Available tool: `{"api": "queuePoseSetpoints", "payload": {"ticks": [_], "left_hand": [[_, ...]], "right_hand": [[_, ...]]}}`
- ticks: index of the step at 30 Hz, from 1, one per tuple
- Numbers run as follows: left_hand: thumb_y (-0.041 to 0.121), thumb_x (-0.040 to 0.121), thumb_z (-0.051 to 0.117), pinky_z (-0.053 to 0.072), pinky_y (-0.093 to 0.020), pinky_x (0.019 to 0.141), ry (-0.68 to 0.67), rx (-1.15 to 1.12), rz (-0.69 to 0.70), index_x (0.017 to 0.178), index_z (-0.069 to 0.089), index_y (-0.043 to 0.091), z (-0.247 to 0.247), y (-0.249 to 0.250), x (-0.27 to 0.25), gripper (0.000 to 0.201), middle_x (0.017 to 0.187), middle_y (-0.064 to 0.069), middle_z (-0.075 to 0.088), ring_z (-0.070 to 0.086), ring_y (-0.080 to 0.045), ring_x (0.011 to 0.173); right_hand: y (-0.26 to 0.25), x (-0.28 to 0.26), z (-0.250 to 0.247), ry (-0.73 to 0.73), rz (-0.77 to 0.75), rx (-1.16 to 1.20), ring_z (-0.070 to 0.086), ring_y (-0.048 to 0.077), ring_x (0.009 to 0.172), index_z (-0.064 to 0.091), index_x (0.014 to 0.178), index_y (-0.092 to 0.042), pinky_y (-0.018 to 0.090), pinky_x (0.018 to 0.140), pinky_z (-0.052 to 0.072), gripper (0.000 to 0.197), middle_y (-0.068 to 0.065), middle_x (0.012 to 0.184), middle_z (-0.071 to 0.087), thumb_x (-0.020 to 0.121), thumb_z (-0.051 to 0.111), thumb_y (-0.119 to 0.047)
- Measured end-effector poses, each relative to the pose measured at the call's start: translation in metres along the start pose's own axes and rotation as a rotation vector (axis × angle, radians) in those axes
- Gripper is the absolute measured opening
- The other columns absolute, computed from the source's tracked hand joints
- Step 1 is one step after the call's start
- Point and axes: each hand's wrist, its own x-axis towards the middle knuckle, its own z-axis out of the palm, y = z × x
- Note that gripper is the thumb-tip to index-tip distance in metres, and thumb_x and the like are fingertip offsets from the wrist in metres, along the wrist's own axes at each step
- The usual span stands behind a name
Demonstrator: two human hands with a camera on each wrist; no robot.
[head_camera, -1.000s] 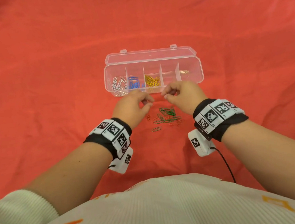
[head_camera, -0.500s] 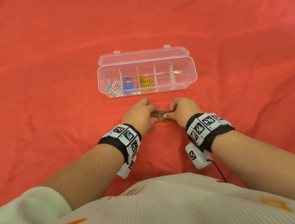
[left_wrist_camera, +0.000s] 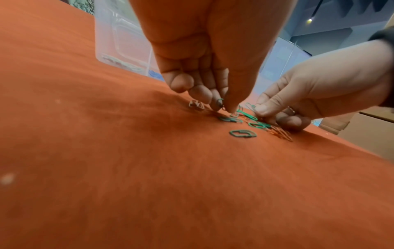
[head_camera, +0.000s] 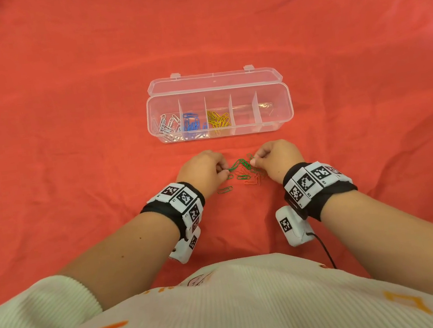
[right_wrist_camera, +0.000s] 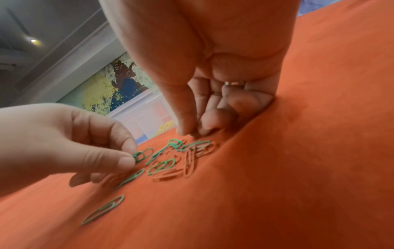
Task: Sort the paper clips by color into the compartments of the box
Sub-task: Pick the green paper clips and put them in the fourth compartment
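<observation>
A clear box (head_camera: 288, 100) stands open, its lid folded back. Its left compartment holds white clips (head_camera: 167, 125), the second blue clips (head_camera: 192, 123), the third yellow clips (head_camera: 218, 120). A small pile of green and red clips (head_camera: 246, 175) lies on the cloth in front of it, also seen in the right wrist view (right_wrist_camera: 170, 166). My left hand (head_camera: 223, 172) pinches a green clip (right_wrist_camera: 141, 155) at the pile's left edge. My right hand (head_camera: 254, 160) pinches another green clip (left_wrist_camera: 250, 107) at its right edge. One green clip (head_camera: 225, 190) lies apart, near my left wrist.
Red cloth (head_camera: 69, 127) covers the whole surface around the box and pile. The two right compartments (head_camera: 244, 111) of the box look bare of coloured clips. A black cable (head_camera: 327, 253) runs from the right wrist camera towards my body.
Both hands dropped from just in front of the box down to the pile. They now pinch green clips at its two edges.
</observation>
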Motion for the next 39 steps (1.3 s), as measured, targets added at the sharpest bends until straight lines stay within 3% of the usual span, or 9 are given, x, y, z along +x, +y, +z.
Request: {"api": "queuePoseSetpoints", "payload": {"ticks": [2, 8, 11, 15, 24, 27, 29, 33, 39], "left_hand": [[0.019, 0.077, 0.064, 0.05, -0.032, 0.077, 0.019, -0.036, -0.001, 0.081, 0.064, 0.019, -0.003, -0.001, -0.001, 0.004, 0.084, 0.004, 0.058, 0.055, -0.014, 0.075], [0.017, 0.075, 0.066, 0.037, -0.023, 0.064, 0.091, -0.09, 0.001, 0.076, 0.06, 0.015, -0.01, 0.004, -0.003, 0.006, 0.065, 0.011, 0.052, 0.05, -0.013, 0.066], [0.017, 0.076, 0.066, 0.04, -0.024, 0.064, 0.087, -0.108, 0.003, 0.075, 0.062, 0.015, -0.013, 0.006, -0.002, 0.005, 0.069, 0.006, 0.06, 0.052, -0.012, 0.064], [0.015, 0.076, 0.067, 0.045, -0.024, 0.067, 0.088, -0.125, -0.003, 0.075, 0.063, 0.016, -0.018, 0.007, -0.002, 0.004, 0.074, 0.002, 0.065, 0.058, -0.014, 0.069], [0.011, 0.079, 0.065, 0.038, -0.016, 0.063, 0.077, -0.156, -0.022, 0.096, 0.066, 0.016, -0.029, 0.006, -0.002, 0.017, 0.077, 0.003, 0.062, 0.056, -0.013, 0.068], [0.011, 0.08, 0.064, 0.04, -0.018, 0.065, 0.07, -0.147, -0.025, 0.093, 0.067, 0.017, -0.03, 0.007, -0.002, 0.015, 0.078, 0.003, 0.062, 0.057, -0.014, 0.07], [0.011, 0.08, 0.064, 0.041, -0.02, 0.067, 0.063, -0.138, -0.03, 0.093, 0.068, 0.017, -0.03, 0.007, -0.002, 0.015, 0.079, 0.003, 0.062, 0.058, -0.014, 0.072], [0.011, 0.08, 0.064, 0.038, -0.017, 0.068, 0.057, -0.125, -0.034, 0.098, 0.069, 0.017, -0.033, 0.006, -0.002, 0.019, 0.088, -0.005, 0.07, 0.061, -0.017, 0.079], [0.017, 0.083, 0.063, 0.033, -0.013, 0.074, 0.048, -0.056, -0.03, 0.105, 0.07, 0.019, -0.033, 0.005, -0.001, 0.023, 0.108, -0.003, 0.07, 0.061, -0.017, 0.096]], "right_hand": [[0.001, 0.001, -0.001, -0.001, -0.011, 0.035, 0.048, 0.007, 0.05, 0.069, 0.076, -0.014, 0.024, 0.059, 0.04, 0.011, -0.01, 0.055, 0.053, 0.08, 0.069, -0.024], [-0.005, -0.004, 0.003, -0.028, -0.056, -0.025, 0.049, 0.013, 0.055, 0.062, 0.072, -0.02, 0.023, 0.048, 0.034, 0.017, -0.008, 0.057, 0.052, 0.069, 0.078, -0.026], [-0.008, -0.004, 0.01, -0.023, -0.074, -0.023, 0.051, 0.015, 0.062, 0.053, 0.08, -0.023, 0.026, 0.058, 0.039, 0.028, -0.011, 0.062, 0.049, 0.069, 0.079, -0.027], [-0.01, -0.004, 0.016, -0.034, -0.097, -0.072, 0.056, 0.02, 0.075, 0.053, 0.077, -0.024, 0.035, 0.073, 0.049, 0.021, -0.002, 0.077, 0.057, 0.073, 0.073, -0.027], [-0.009, -0.005, 0.006, -0.028, -0.11, -0.046, 0.055, 0.016, 0.062, 0.06, 0.073, -0.019, 0.025, 0.058, 0.042, 0.007, -0.007, 0.06, 0.054, 0.077, 0.064, -0.016], [-0.005, -0.002, 0.003, -0.03, -0.097, 0.035, 0.057, 0.016, 0.058, 0.055, 0.068, -0.024, 0.029, 0.067, 0.05, 0.017, -0.007, 0.061, 0.055, 0.078, 0.062, -0.011], [-0.003, -0.001, 0.002, -0.032, -0.095, 0.074, 0.057, 0.017, 0.057, 0.057, 0.072, -0.024, 0.029, 0.068, 0.05, 0.02, -0.002, 0.065, 0.059, 0.077, 0.059, -0.005], [-0.001, 0.001, 0.002, -0.066, -0.11, 0.103, 0.06, 0.021, 0.061, 0.062, 0.087, -0.023, 0.021, 0.052, 0.042, 0.032, -0.005, 0.065, 0.058, 0.076, 0.05, 0.005], [0.004, 0.003, -0.002, -0.092, -0.113, 0.125, 0.054, 0.01, 0.055, 0.069, 0.096, -0.012, 0.021, 0.058, 0.044, 0.028, -0.005, 0.065, 0.057, 0.078, 0.056, 0.005]]}}
